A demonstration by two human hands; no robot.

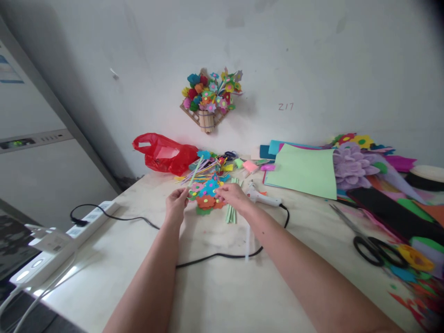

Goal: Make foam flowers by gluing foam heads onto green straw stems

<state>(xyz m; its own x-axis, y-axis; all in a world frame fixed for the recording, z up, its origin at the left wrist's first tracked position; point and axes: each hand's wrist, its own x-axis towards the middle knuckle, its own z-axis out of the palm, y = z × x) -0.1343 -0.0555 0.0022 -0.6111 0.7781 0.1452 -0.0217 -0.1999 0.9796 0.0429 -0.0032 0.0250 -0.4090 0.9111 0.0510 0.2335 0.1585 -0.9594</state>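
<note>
My left hand is closed on a pale green paper stem, which slants up toward the wall. At its upper end is a blue flower; whether the two are joined I cannot tell. My right hand has its fingertips pinched at the edge of a blue flower cutout with coloured dots, over a pile of flowers. Below it in the pile lie an orange flower and a green one. Several light green strips lie under my right wrist, beside a white glue gun.
Black-handled scissors lie at the right near coloured scraps. Pale green sheets and a red plastic bag are at the back. A black cord crosses the table; a power strip runs along the left edge.
</note>
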